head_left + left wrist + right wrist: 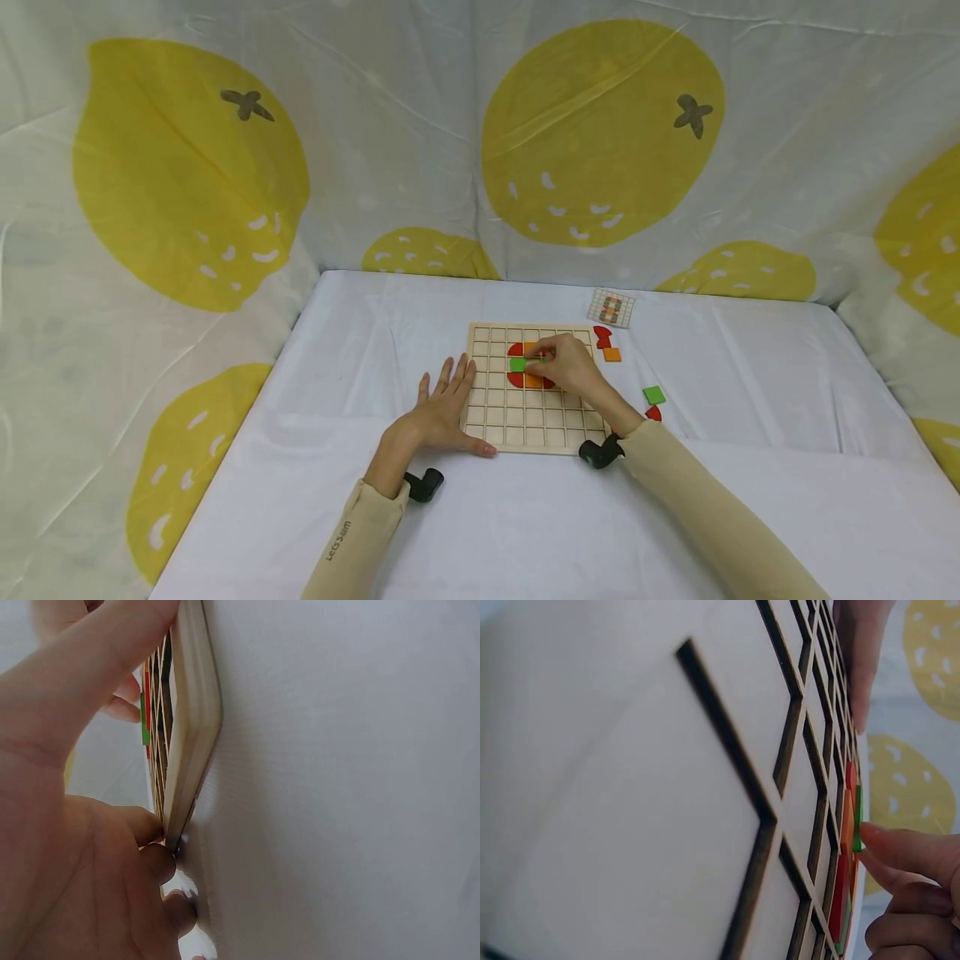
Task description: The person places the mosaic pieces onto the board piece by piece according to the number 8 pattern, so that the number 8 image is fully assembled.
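A wooden grid board (495, 421) lies flat on the white cloth. Near its upper middle are red rounded pieces (515, 380) and orange squares (533, 382), partly covered by my right hand (566, 364). That hand pinches a green square tile (518, 364) between thumb and fingertips; in the right wrist view the green tile (858, 817) stands slightly above the grid beside the fingertips. My left hand (441, 417) has its fingers spread along the board's left edge, and its thumb reaches the front edge. The left wrist view shows this hand (82, 855) touching the board's rim (196, 697).
Right of the board lie loose red pieces (603, 337), an orange square (612, 355), another green square (654, 395) and a red piece (654, 412). A small pattern card (611, 308) sits behind the board's right corner. A lemon-printed cloth (420, 150) hangs behind.
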{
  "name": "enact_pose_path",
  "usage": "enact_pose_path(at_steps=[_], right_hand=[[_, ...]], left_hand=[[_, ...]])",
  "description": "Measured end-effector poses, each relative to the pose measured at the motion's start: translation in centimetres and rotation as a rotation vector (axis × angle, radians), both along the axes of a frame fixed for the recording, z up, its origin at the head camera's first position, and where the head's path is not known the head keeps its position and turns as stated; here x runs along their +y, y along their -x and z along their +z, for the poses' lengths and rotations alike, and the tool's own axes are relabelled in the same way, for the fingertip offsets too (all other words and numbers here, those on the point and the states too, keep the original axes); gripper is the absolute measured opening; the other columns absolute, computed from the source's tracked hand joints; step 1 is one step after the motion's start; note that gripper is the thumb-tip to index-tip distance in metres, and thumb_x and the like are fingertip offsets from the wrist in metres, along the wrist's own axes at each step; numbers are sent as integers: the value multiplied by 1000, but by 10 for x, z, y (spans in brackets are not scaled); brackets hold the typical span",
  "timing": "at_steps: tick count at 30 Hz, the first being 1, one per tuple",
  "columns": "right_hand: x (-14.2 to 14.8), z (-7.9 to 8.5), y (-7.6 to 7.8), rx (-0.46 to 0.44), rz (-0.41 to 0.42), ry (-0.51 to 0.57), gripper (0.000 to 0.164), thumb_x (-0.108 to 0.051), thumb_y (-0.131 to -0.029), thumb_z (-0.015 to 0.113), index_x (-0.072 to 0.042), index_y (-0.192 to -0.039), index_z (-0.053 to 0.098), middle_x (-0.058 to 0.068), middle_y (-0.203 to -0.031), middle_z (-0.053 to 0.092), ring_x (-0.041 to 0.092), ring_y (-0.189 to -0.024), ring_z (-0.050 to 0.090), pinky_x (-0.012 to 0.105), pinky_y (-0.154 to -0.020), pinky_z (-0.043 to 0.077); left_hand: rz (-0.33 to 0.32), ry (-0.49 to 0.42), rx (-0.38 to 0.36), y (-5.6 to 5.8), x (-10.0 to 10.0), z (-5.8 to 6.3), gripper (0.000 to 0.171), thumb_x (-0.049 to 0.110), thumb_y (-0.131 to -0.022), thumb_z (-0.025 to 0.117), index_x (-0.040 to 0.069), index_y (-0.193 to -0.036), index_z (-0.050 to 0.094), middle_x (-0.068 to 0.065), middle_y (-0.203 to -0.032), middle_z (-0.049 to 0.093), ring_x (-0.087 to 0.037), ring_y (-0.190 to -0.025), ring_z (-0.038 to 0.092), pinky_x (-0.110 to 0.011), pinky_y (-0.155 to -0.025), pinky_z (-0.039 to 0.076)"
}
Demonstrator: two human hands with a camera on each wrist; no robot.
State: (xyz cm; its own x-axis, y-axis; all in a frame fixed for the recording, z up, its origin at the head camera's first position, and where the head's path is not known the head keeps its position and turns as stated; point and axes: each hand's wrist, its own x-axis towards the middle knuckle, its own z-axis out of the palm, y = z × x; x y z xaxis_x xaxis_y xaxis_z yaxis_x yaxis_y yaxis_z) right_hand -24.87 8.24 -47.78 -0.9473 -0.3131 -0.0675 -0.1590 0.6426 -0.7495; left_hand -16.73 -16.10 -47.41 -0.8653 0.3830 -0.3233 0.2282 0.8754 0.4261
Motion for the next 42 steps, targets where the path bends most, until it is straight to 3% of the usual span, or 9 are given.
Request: enact_pose_path(at_steps=[11, 22, 34, 42], right_hand=[[-1, 0, 0, 26, -4, -9, 19, -17, -88, 83, -5, -102, 80, -1, -61, 47, 14, -56, 42, 25, -53, 29], [6, 3, -3, 19, 0, 29, 20, -20, -89, 82, -6, -104, 81, -3, -59, 42, 13, -54, 39, 25, -53, 29], [50, 8, -16, -25, -60, 70, 22, -26, -93, 79, -9, -108, 80, -1, -66, 42, 17, -58, 37, 25, -54, 29], [88, 11, -27, -19, -136, 21, 26, -25, -94, 78, -8, -112, 78, 1, -69, 40, 18, -62, 37, 25, -51, 25]], left_hand=[[-1, -6, 2, 0, 3, 0, 142, 64, -73, 86, 4, -166, -4, -11, -174, -14, -36, -162, -15, -67, -127, -6], [-6, -15, 7, 0, 6, 3, 142, 63, -74, 86, 3, -165, -3, -13, -174, -14, -37, -162, -14, -68, -126, -5], [1, -13, -3, 0, 4, 4, 141, 62, -74, 86, 3, -166, -4, -12, -174, -15, -36, -162, -16, -68, -126, -6], [13, -21, 4, -1, 2, 1, 141, 62, -74, 87, 2, -165, -3, -13, -174, -14, -37, -162, -15, -69, -126, -5]])
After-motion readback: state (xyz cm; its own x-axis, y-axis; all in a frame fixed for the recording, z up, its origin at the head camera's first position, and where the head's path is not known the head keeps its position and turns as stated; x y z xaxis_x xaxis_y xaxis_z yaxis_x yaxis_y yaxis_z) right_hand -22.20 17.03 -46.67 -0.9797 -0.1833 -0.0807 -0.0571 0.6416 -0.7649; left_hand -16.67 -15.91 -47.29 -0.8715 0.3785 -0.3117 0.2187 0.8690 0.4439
